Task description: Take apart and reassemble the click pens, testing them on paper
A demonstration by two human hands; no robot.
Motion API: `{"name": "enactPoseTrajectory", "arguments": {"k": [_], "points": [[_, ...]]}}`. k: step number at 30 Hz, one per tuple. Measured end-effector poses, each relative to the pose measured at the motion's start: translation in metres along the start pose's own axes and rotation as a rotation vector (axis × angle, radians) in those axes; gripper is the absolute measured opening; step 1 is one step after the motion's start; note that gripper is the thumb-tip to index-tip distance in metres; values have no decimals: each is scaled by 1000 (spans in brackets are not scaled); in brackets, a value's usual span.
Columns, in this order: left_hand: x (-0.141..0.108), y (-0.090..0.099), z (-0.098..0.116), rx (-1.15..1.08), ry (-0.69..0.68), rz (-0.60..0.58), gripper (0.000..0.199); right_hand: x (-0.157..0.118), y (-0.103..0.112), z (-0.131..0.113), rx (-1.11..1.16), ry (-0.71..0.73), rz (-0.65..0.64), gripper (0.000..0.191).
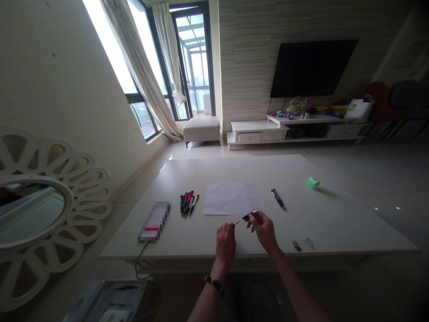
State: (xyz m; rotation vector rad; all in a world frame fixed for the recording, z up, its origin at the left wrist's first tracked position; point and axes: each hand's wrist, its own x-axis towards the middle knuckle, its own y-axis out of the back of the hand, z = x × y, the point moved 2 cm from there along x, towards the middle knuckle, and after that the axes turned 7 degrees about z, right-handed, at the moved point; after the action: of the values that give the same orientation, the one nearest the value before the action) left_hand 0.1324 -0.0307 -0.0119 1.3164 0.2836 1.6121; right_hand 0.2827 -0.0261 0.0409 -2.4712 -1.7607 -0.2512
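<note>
Left of the grip, a bunch of colored pens [187, 204] on a white table [335, 223]. Just ahead of both hands, a sheet of paper [231, 199]. Left hand [225, 243] pinched closed on a thin metal rod [237, 222]; right hand [264, 231] closed on a dark pen barrel [248, 216], the two pieces nearly touching. Right of the grip, two pens [277, 198] and a green block [313, 183].
</note>
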Motion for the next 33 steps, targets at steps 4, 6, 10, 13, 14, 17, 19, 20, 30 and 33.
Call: {"name": "enactPoseTrajectory", "arguments": {"k": [4,6,10,13,14,17,19,20,30,33], "points": [[0,1,1,-3,-8,-4,17,0,2,-2,-33,-9,-31,37],[0,0,1,-7,-19,4,15,-2,-2,-3,-60,-6,-75,35],[-3,-3,-1,-72,-14,41,9,-9,-14,2,-91,22,-152,31],[-5,-6,-4,-129,16,49,12,-11,-18,6,-110,34,-195,30],[-5,-6,-4,-137,25,43,13,-10,-17,7,-128,40,-205,28],[-6,-6,-5,-138,39,28,16,-6,-11,4,-212,69,-252,24],[-6,-5,-4,-126,20,10,15,-2,-6,-1,-254,85,-308,23],[-6,-5,-3,-117,1,-4,15,-1,-3,-4,-266,88,-337,23],[-6,-5,0,-9,-108,-92,17,0,-2,-8,-364,44,-460,40],[-6,-5,1,14,-133,-75,18,-2,0,-1,-353,-13,-445,48]]}}
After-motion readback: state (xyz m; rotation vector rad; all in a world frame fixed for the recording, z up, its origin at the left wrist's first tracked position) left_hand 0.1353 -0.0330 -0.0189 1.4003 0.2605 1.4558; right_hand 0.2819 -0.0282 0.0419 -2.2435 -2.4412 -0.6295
